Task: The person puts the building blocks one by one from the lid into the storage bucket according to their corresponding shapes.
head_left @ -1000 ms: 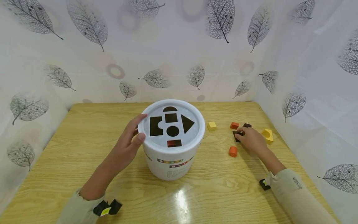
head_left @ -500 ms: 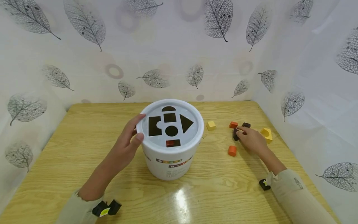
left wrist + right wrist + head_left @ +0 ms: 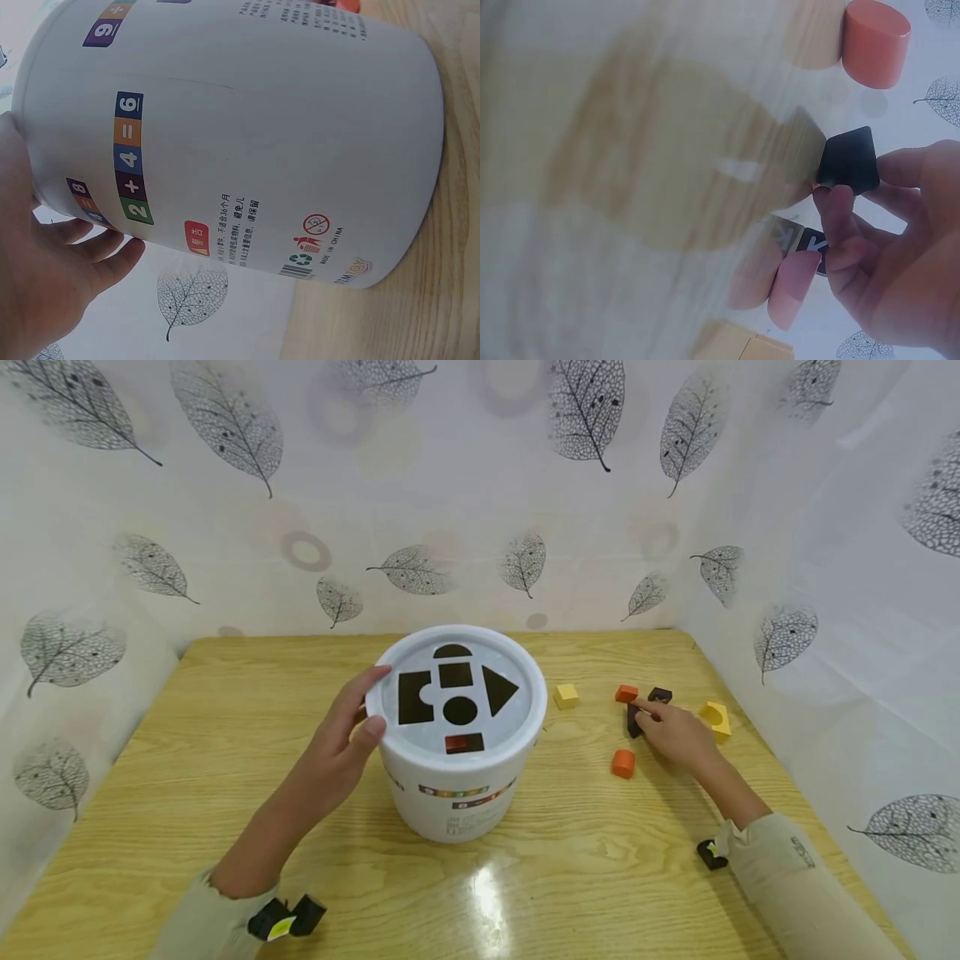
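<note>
A white shape-sorter bucket (image 3: 480, 810) stands upright on the table, its lid (image 3: 532, 702) pierced with several shaped holes. My left hand (image 3: 330, 760) grips its left rim, thumb and index finger at the lid's edge; in the left wrist view the other fingers (image 3: 116, 262) bend against the bucket's side. To the right, my right hand (image 3: 682, 739) pinches a black block (image 3: 851, 160) between thumb and fingers, low over the table. Close by are an orange cylinder (image 3: 623, 764), an orange block (image 3: 626, 694) and a second black block (image 3: 660, 695) bearing a white mark.
A yellow cube (image 3: 567, 696) lies between the bucket and the right hand's pieces. Beyond the right hand sits a yellow block with a round cut-out (image 3: 722, 727). The wooden table (image 3: 225, 727) is bordered by white leaf-patterned sheeting (image 3: 450, 485) at the back and sides.
The right hand has turned the black block from lying flat to a steeper stance, almost in place. The left hand keeps its hold on the bucket. The head view shifts slightly.
</note>
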Demonstrator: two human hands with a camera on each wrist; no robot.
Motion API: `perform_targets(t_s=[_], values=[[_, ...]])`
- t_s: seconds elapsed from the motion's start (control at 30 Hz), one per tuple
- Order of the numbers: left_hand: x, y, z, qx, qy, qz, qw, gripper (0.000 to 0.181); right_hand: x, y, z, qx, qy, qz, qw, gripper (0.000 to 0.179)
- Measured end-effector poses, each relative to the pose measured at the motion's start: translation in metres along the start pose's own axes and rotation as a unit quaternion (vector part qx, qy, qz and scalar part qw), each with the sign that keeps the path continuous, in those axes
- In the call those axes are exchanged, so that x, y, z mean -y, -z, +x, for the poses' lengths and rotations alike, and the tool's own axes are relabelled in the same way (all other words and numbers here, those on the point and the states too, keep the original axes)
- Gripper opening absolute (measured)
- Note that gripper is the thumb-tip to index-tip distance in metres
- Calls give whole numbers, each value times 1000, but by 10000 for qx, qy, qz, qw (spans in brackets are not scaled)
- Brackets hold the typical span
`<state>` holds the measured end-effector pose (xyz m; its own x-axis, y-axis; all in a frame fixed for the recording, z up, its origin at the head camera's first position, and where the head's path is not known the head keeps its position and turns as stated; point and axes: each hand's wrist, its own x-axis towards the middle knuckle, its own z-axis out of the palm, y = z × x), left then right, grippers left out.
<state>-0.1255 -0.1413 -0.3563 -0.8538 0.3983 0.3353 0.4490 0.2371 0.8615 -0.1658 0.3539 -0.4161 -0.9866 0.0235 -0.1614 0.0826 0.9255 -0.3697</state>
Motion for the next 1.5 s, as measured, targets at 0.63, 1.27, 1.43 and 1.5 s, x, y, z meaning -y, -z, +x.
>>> perform_targets(t_s=[0.63,1.27,1.43,1.5], values=[[-2,-1,0,-3,28,3,10000,54,3,1,-4,-115,-84,-431,9990,56],[-2,0,-1,-16,84,-24,10000,53,-2,-3,-6,-190,115,87,9997,51],[-1,-1,-1,-21,52,-46,10000,53,-4,-3,-6,-104,111,106,9998,62],[-1,-1,0,-13,51,-57,10000,53,-5,-3,-5,-27,107,97,9999,70]])
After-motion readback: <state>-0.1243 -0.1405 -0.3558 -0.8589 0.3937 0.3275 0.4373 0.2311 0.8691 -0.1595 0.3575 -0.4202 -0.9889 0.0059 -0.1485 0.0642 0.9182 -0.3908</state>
